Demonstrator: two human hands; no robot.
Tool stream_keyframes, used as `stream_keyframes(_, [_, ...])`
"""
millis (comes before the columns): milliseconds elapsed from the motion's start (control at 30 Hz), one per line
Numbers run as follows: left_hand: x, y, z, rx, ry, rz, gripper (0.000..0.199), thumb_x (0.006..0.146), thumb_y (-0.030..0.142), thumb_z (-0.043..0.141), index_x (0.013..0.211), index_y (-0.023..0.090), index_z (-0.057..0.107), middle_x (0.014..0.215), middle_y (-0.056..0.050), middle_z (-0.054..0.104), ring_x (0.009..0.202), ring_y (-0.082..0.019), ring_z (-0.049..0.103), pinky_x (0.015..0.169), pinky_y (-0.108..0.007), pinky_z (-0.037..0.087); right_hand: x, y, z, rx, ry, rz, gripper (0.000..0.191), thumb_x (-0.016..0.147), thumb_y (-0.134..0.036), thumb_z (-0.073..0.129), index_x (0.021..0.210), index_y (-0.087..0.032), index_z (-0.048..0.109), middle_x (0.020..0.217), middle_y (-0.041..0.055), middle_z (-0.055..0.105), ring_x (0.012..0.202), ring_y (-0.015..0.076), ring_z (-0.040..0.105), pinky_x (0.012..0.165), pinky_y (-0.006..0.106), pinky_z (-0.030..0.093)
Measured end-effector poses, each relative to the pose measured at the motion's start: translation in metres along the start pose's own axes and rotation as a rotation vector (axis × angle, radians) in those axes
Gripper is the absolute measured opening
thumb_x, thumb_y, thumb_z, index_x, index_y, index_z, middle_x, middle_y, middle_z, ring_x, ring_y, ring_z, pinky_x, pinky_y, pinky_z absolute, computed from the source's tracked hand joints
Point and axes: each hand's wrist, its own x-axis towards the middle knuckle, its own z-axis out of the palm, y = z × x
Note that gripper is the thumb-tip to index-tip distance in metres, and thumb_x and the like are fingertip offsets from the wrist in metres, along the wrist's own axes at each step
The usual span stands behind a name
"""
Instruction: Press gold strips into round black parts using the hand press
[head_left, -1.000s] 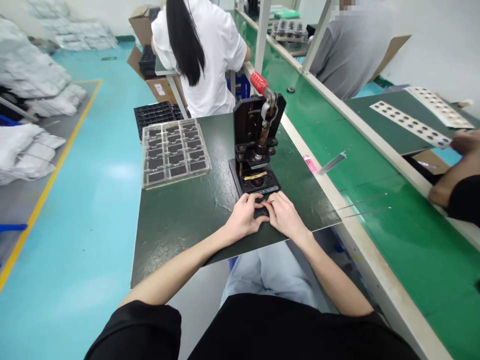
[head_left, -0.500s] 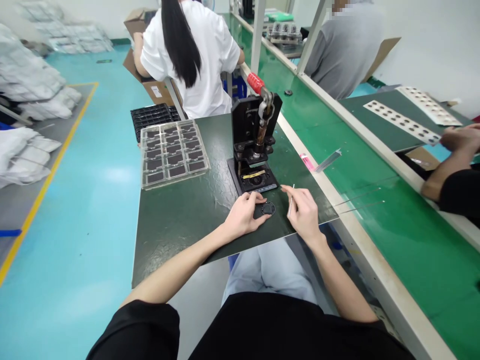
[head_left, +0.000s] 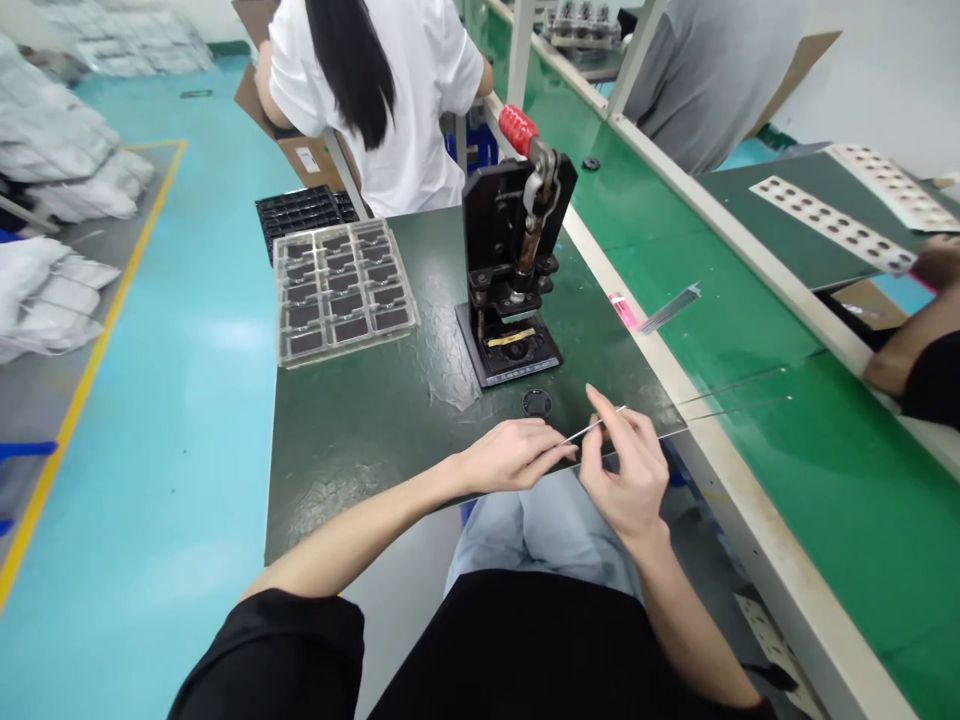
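Note:
A thin, light-coloured rod (head_left: 594, 426) slants between my two hands over the near edge of the dark green table (head_left: 360, 420). My right hand (head_left: 626, 465) pinches it, with the index finger stretched along the upper end. The fingers of my left hand (head_left: 517, 455) are pressed together at the rod's lower end; whether they hide something else I cannot tell. Just beyond my left fingers a round black part (head_left: 537, 403) lies flat on the table. Behind it stands a black hand press (head_left: 517, 270) with a red-wrapped lever (head_left: 517, 130) and a yellow strip (head_left: 511, 338) at its base.
A clear tray (head_left: 345, 290) of dark rectangular pieces sits at the left. On the white rail at the right lie a bundle of thin grey strips (head_left: 671, 308) and a pink item (head_left: 622, 310). A co-worker in white (head_left: 420, 100) sits ahead; others are across the green belt (head_left: 750, 320).
My left hand has let go of the round black part and come nearer to me. My right hand has also drawn closer, and the rod now reaches my left fingertips.

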Motion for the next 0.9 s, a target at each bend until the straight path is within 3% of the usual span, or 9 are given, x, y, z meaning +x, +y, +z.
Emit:
stream_keyframes(133, [0.000, 0.003, -0.005, -0.024, -0.069, -0.033, 0.043, 0.113, 0.035, 0.032, 0.104, 0.018, 0.070, 0.085, -0.006, 0.074, 0.079, -0.018, 0.069, 0.079, -0.029, 0.055, -0.012, -0.007, -0.010, 0.414, 0.080, 0.392, 0.064, 0.101, -0.014, 0.055, 0.161, -0.029, 0.040, 0.107, 0.0085, 0.076, 0.079, 0.0173, 0.071, 0.067, 0.031, 0.062])
stream_keyframes(167, [0.000, 0.004, -0.006, -0.026, -0.082, -0.045, 0.044, 0.113, 0.035, 0.031, 0.105, 0.019, 0.070, 0.085, -0.006, 0.073, 0.079, -0.018, 0.069, 0.079, -0.029, 0.055, -0.015, -0.007, -0.011, 0.513, 0.065, 0.478, 0.062, 0.100, -0.018, 0.058, 0.159, -0.030, 0.042, 0.102, 0.0067, 0.075, 0.075, 0.0162, 0.070, 0.064, 0.029, 0.062])
stream_keyframes(233, [-0.001, 0.003, -0.005, -0.005, -0.106, -0.052, 0.045, 0.112, 0.036, 0.029, 0.106, 0.019, 0.070, 0.084, -0.006, 0.073, 0.078, -0.018, 0.069, 0.078, -0.030, 0.055, -0.017, -0.007, -0.011, 0.649, -0.061, 0.563, 0.040, 0.098, -0.025, 0.066, 0.138, -0.028, 0.063, 0.093, 0.0047, 0.073, 0.068, 0.0147, 0.068, 0.061, 0.027, 0.061])
stream_keyframes(300, [-0.002, 0.002, -0.004, 0.031, -0.113, -0.042, 0.045, 0.112, 0.036, 0.029, 0.105, 0.018, 0.070, 0.084, -0.007, 0.073, 0.076, -0.019, 0.069, 0.077, -0.032, 0.055, -0.016, -0.005, -0.008, 0.717, -0.199, 0.582, 0.011, 0.096, -0.031, 0.071, 0.102, -0.023, 0.075, 0.086, 0.0052, 0.073, 0.061, 0.0135, 0.065, 0.057, 0.027, 0.059])
stream_keyframes(400, [-0.002, -0.003, -0.005, 0.081, -0.004, -0.070, 0.035, 0.110, 0.038, 0.039, 0.108, 0.019, 0.068, 0.086, -0.007, 0.074, 0.082, -0.020, 0.069, 0.079, -0.034, 0.057, -0.006, 0.005, 0.000, 0.704, -0.183, 0.624, 0.028, 0.095, -0.041, 0.072, 0.077, -0.020, 0.070, 0.077, 0.0051, 0.073, 0.050, 0.0110, 0.057, 0.047, 0.025, 0.052])
stream_keyframes(500, [-0.001, -0.013, -0.011, 0.170, 0.227, -0.159, 0.029, 0.103, 0.042, 0.057, 0.119, 0.019, 0.064, 0.103, -0.009, 0.076, 0.102, -0.024, 0.069, 0.092, -0.039, 0.058, 0.010, 0.020, 0.013, 0.612, -0.045, 0.660, 0.033, 0.094, -0.048, 0.073, 0.078, -0.020, 0.068, 0.074, 0.0039, 0.073, 0.051, 0.0115, 0.059, 0.046, 0.024, 0.050])
stream_keyframes(567, [-0.001, -0.021, -0.013, 0.215, 0.297, -0.205, 0.036, 0.099, 0.041, 0.064, 0.127, 0.018, 0.060, 0.119, -0.012, 0.075, 0.115, -0.026, 0.066, 0.099, -0.042, 0.057, 0.018, 0.030, 0.025, 0.563, -0.047, 0.618, 0.032, 0.093, -0.049, 0.073, 0.081, -0.020, 0.068, 0.079, 0.0049, 0.075, 0.060, 0.0140, 0.066, 0.054, 0.025, 0.055])
stream_keyframes(700, [-0.003, -0.029, -0.012, 0.260, 0.232, -0.227, 0.049, 0.098, 0.037, 0.066, 0.138, 0.015, 0.050, 0.131, -0.016, 0.071, 0.124, -0.029, 0.064, 0.106, -0.047, 0.056, 0.023, 0.039, 0.044, 0.557, -0.202, 0.536, 0.035, 0.095, -0.052, 0.069, 0.081, -0.020, 0.066, 0.085, 0.0062, 0.076, 0.071, 0.0172, 0.073, 0.066, 0.029, 0.060])
stream_keyframes(900, [-0.005, -0.022, -0.010, 0.179, 0.225, -0.270, 0.052, 0.096, 0.035, 0.071, 0.138, 0.020, 0.046, 0.126, -0.012, 0.075, 0.123, -0.029, 0.066, 0.104, -0.047, 0.056, 0.024, 0.041, 0.043, 0.668, -0.249, 0.631, 0.038, 0.094, -0.057, 0.071, 0.087, -0.020, 0.068, 0.080, 0.0050, 0.075, 0.069, 0.0168, 0.073, 0.067, 0.030, 0.063])
